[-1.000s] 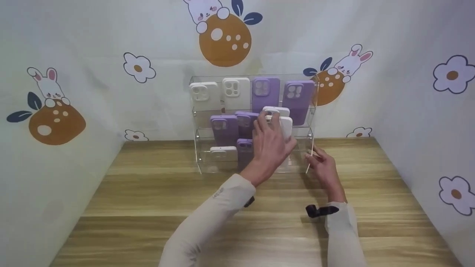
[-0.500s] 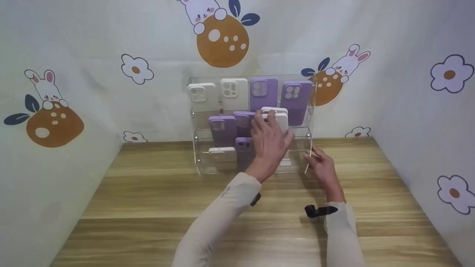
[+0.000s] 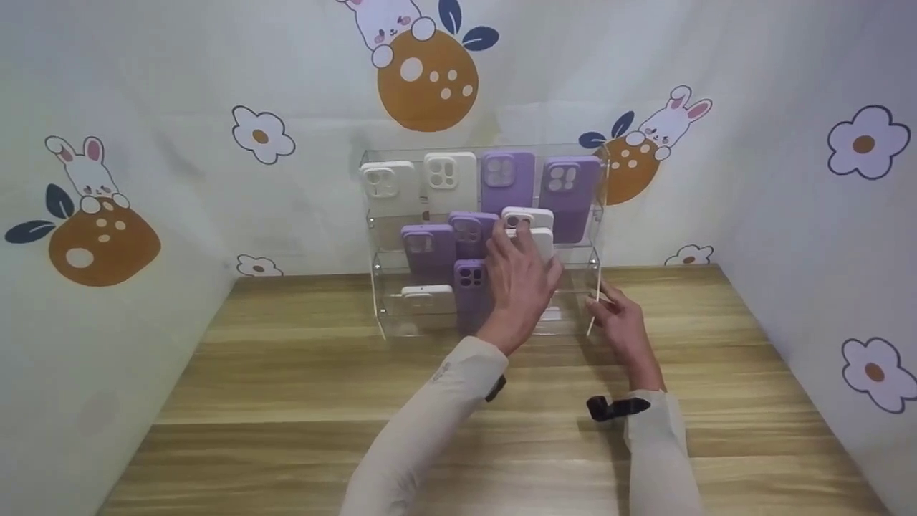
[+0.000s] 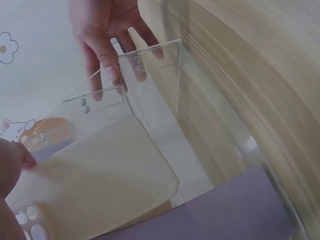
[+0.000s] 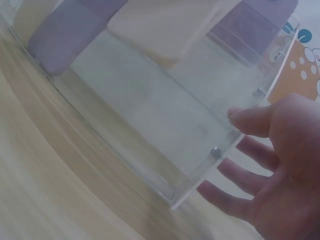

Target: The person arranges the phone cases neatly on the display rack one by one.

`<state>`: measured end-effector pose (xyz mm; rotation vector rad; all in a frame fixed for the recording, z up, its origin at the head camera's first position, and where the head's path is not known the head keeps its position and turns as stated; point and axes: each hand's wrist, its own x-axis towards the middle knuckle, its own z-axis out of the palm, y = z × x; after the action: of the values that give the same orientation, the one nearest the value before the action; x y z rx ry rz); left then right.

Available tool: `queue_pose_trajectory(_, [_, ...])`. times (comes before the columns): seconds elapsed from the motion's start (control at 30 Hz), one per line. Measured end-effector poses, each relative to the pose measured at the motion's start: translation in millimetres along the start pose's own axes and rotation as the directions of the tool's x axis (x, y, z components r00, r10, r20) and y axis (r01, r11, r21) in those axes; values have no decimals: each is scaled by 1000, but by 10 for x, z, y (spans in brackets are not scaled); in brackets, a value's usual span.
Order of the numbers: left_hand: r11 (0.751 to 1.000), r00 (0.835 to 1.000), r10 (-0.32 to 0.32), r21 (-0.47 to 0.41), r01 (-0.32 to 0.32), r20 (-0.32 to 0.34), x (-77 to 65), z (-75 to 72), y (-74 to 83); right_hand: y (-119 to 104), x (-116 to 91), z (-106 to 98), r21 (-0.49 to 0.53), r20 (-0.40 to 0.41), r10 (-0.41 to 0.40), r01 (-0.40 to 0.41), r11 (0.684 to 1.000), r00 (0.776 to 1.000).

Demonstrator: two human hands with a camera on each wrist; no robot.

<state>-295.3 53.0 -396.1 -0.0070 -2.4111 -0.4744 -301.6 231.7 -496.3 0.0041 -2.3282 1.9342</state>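
Observation:
My left hand (image 3: 520, 281) holds a white phone case (image 3: 542, 243) from above, its fingers over the top edge. The case stands in front of another white case (image 3: 539, 213) in the middle part of a clear acrylic display stand (image 3: 374, 244). In the left wrist view, the held case (image 4: 107, 172) shows its broad back and camera cutouts, with the thumb at its edge. My right hand (image 3: 625, 319) grips the stand's right side panel. In the right wrist view, that hand (image 5: 295, 172) has its thumb in front and its fingers behind the panel.
Two white cases, such as one (image 3: 450, 175), and two purple cases (image 3: 571, 197) stand in the top row. Purple cases (image 3: 428, 251) are left of my left hand. Lower down are a white case (image 3: 428, 299) and a purple one (image 3: 470, 294). The stand rests on a wooden table (image 3: 286, 401).
The held white case has shifted left and slightly down with my left hand, lining up before the other white case. The lower purple case sits slightly higher. My right hand stays on the panel.

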Motion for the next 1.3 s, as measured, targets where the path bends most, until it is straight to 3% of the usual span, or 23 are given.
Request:
queue_pose_trajectory(0.43, [1000,999,1,28,-2,33,-108,59,-87,-27,28,33,8,13,-2,2,1000,1000])
queue_pose_trajectory(0.8, [997,996,80,10,-80,47,-198,-28,-222,-8,33,62,28,10,-17,17,999,1000])
queue_pose_trajectory(1.07, [982,985,170,-77,-172,-25,-328,-82,-384,-42,-7,24,49,16,7,-8,999,1000])
queue_pose_trajectory(1.3, [958,977,194,-195,-209,-93,-357,-302,-656,-6,-13,-10,44,8,15,-15,999,1000])
